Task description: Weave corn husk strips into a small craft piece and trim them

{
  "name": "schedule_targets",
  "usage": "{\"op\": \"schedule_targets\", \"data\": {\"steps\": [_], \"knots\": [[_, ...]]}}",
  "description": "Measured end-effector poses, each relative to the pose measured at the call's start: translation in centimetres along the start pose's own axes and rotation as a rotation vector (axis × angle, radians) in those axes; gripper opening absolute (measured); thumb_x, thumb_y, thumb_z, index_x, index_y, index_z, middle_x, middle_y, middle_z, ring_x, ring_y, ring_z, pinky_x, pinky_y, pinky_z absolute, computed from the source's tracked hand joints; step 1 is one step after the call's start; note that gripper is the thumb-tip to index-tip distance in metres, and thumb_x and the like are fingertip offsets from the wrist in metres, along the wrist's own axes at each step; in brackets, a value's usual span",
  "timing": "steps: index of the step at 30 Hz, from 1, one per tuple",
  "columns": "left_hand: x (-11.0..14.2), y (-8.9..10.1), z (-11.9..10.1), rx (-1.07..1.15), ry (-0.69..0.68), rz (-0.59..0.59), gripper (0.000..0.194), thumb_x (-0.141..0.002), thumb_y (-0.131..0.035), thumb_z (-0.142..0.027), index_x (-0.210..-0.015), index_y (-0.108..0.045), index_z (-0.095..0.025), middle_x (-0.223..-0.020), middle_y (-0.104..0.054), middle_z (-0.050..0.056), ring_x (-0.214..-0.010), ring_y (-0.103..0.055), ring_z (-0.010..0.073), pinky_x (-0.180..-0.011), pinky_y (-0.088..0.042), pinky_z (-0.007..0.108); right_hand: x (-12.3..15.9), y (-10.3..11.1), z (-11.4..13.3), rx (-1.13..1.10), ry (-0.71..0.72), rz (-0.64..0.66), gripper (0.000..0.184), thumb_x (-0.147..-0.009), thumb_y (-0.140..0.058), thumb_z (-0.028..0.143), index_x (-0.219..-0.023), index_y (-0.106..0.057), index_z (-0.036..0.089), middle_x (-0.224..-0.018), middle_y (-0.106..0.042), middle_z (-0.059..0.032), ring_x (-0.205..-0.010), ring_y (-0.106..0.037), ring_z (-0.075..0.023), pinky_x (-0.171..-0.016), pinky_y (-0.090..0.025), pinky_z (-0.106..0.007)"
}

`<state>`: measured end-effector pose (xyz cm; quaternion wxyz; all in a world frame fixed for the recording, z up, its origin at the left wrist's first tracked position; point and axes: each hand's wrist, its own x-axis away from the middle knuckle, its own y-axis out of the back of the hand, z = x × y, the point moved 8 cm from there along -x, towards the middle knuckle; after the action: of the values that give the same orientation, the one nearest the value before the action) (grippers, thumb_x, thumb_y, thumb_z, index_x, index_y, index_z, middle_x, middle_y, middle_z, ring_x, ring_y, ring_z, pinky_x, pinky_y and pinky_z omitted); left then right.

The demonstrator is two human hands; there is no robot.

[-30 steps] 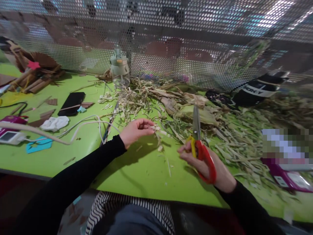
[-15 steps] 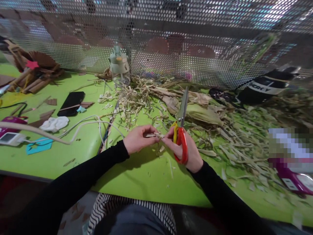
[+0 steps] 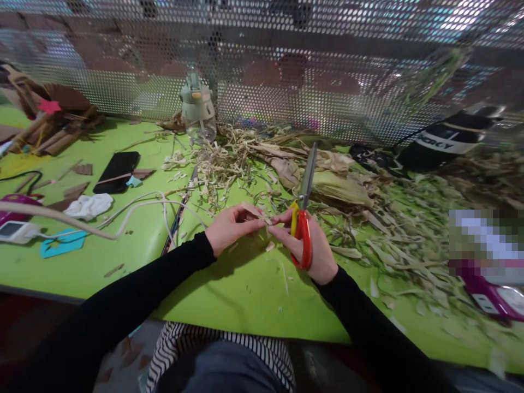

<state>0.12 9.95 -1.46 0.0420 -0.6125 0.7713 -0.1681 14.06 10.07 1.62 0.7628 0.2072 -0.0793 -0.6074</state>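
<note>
Between my two hands is a small pale strip of dried husk. The fingers of my left hand pinch it from the left. My right hand has scissors with red and yellow handles hooked in its palm, blades pointing up and away. With thumb and forefinger, that same hand also touches the strip's right end. Just beyond the hands lies a heap of dry husk shreds, with a larger husk bundle to its right.
A clear bottle stands against the perforated metal screen. On the left are a black phone, a white cable and crumpled tissue. A black bottle-shaped item and a purple tool lie at the right.
The husk strip now stands up more visibly from my left fingers. My fingers have shifted slightly around it, and the scissors stay in my right hand.
</note>
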Motion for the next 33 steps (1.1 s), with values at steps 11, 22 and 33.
{"op": "schedule_targets", "data": {"steps": [11, 22, 33], "knots": [[0.4, -0.8, 0.4, -0.013, 0.060, 0.062, 0.027, -0.066, -0.076, -0.024, -0.082, -0.058, -0.012, -0.065, -0.059, -0.003, -0.056, -0.051, 0.0055, -0.058, -0.040, 0.021, 0.5, -0.4, -0.1, -0.117, -0.057, 0.025, 0.036, -0.073, -0.071, 0.046, -0.087, -0.049, 0.021, -0.086, -0.061, -0.0004, -0.065, -0.058, -0.0136, -0.062, -0.053, -0.032], [0.5, -0.9, 0.6, -0.064, 0.045, 0.075, 0.022, -0.071, -0.072, -0.024, -0.078, -0.055, -0.012, -0.063, -0.060, -0.003, -0.053, -0.052, 0.0060, -0.058, -0.041, 0.022, 0.9, -0.2, -0.1, -0.033, 0.000, -0.026, 0.030, -0.075, -0.070, 0.038, -0.089, -0.050, 0.021, -0.083, -0.060, 0.0006, -0.060, -0.052, -0.0110, -0.056, -0.047, -0.027], [0.7, -1.1, 1.4, -0.034, 0.211, 0.050, 0.009, -0.077, -0.063, -0.015, -0.073, -0.055, -0.011, -0.059, -0.061, -0.002, -0.048, -0.054, 0.0042, -0.055, -0.045, 0.019, 1.5, -0.2, 1.5, 0.175, 0.128, -0.061, 0.021, -0.076, -0.063, 0.016, -0.085, -0.045, 0.022, -0.060, -0.041, 0.0068, -0.048, -0.036, -0.0084, -0.044, -0.031, -0.022]]}}
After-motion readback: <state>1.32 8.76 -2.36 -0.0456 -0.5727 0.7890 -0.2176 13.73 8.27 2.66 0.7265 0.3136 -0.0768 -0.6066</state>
